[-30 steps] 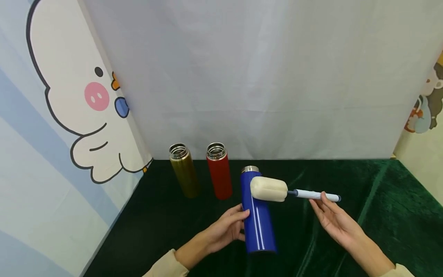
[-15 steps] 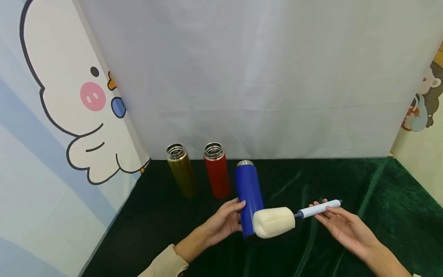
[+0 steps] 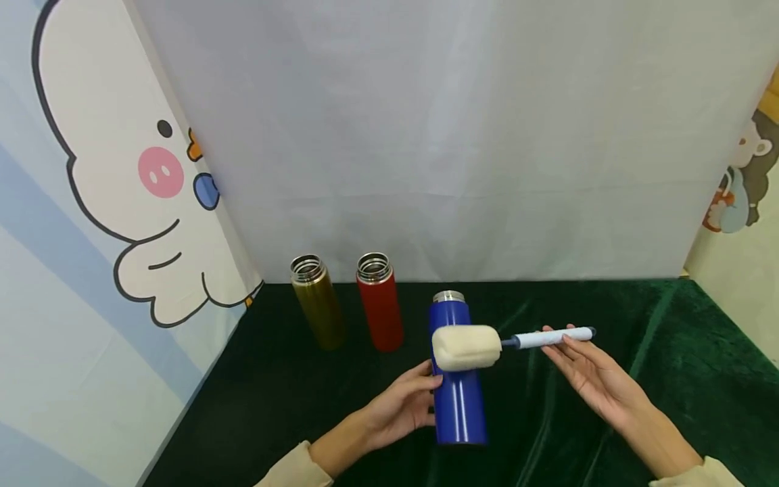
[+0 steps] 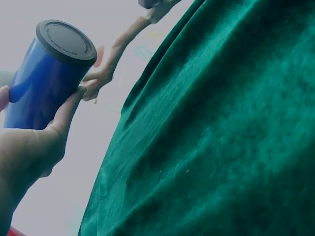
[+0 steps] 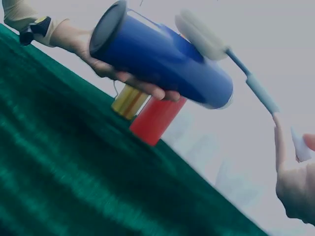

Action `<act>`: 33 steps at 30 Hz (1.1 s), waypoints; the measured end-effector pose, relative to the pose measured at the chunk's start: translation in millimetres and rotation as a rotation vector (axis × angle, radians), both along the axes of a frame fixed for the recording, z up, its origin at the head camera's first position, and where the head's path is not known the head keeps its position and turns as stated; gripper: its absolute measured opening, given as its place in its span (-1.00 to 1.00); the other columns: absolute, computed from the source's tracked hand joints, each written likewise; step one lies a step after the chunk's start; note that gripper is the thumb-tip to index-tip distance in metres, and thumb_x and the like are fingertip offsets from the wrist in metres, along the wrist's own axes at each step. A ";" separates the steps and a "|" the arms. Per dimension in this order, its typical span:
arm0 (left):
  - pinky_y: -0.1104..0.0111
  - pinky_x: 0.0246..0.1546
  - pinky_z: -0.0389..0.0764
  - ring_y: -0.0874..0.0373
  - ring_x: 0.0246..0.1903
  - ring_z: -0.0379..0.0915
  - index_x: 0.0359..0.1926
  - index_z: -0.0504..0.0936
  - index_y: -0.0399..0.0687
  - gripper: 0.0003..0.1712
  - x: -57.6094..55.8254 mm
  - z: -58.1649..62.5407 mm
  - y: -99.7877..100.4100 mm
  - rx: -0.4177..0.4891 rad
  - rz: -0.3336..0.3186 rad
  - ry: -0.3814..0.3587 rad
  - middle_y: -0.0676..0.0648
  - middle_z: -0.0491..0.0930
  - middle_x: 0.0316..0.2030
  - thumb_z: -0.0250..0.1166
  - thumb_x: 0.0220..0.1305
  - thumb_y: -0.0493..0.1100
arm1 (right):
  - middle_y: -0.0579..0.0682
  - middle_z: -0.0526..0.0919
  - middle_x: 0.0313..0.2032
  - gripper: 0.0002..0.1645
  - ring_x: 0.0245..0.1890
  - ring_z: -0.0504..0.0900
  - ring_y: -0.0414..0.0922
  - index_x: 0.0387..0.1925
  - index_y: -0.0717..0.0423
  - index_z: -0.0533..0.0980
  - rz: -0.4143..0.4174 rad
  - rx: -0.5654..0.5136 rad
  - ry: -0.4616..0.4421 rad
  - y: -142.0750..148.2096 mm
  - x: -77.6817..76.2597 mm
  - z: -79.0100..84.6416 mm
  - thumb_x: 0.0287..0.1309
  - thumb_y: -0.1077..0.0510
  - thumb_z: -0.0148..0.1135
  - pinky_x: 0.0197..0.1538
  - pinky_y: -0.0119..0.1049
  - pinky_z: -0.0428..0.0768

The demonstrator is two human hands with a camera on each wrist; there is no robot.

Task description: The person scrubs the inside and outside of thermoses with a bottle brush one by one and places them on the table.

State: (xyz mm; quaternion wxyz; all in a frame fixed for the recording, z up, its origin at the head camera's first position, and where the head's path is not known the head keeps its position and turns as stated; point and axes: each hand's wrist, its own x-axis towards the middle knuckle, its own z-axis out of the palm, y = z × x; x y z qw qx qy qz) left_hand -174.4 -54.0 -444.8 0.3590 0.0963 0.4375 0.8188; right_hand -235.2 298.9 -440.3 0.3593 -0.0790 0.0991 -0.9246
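Note:
In the head view my left hand (image 3: 402, 402) grips a blue metal bottle (image 3: 459, 409) from its left side, fingers and thumb around the body. The bottle's lidless steel mouth points away from me, and its dark base (image 4: 64, 40) shows in the left wrist view. My right hand (image 3: 599, 379) holds the pale handle (image 3: 550, 337) of a sponge bottle brush between thumb and fingers. Its cream sponge head (image 3: 467, 348) lies across the bottle's upper body, on the outside. The right wrist view shows the sponge against the bottle's side, near the mouth end.
Behind and left of the blue bottle stand a red bottle (image 3: 381, 311) and a gold bottle (image 3: 319, 308), both upright with uncovered mouths. A dark green velvet cloth (image 3: 639, 338) covers the table. A pale curtain (image 3: 462, 135) hangs along the back.
The sponge head went down to the bottle's lower end half a second ago and is now back on its upper body. The blue bottle shifted up-left, then returned down-right.

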 end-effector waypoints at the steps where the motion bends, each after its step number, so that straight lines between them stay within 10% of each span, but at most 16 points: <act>1: -0.06 0.43 0.38 -0.03 0.36 0.36 0.63 -0.20 0.03 -0.20 1.4 0.0 1.0 -0.009 -0.010 0.007 -0.23 0.17 0.52 -0.01 0.56 -0.05 | 0.28 0.55 0.27 -0.68 0.34 0.54 0.13 0.11 0.00 0.28 -0.021 -0.018 -0.010 -1.6 -1.1 3.0 0.64 0.20 -0.47 0.54 -0.16 0.28; 8: -0.22 0.49 0.20 -0.12 0.41 0.36 0.63 -0.16 0.15 -0.14 6.4 -0.1 3.1 -0.014 -0.034 0.023 -0.23 0.28 0.49 0.11 0.52 0.05 | 0.31 0.54 0.26 -0.75 0.35 0.52 0.17 0.07 -0.09 0.20 -0.103 -0.149 -0.098 -2.9 -3.0 12.8 0.64 0.22 -0.44 0.57 -0.16 0.22; 24: -0.11 0.38 0.43 -0.01 0.26 0.50 0.62 -0.13 0.09 -0.23 -7.5 4.5 -6.1 -0.072 0.133 0.041 -0.23 0.31 0.47 -0.05 0.59 0.15 | 0.28 0.41 0.39 -0.39 0.49 0.36 0.07 0.27 0.15 0.35 0.197 -0.038 0.166 15.7 12.2 -12.2 0.62 0.22 -0.69 0.59 -0.18 0.15; 33: -0.18 0.44 0.31 -0.05 0.35 0.39 0.62 -0.14 0.16 -0.20 -4.6 2.3 -4.9 -0.043 0.102 0.048 -0.21 0.24 0.50 0.04 0.56 0.10 | 0.26 0.45 0.37 -0.41 0.46 0.40 0.06 0.24 0.15 0.37 0.179 -0.013 0.143 12.8 7.8 -11.0 0.63 0.21 -0.66 0.57 -0.20 0.19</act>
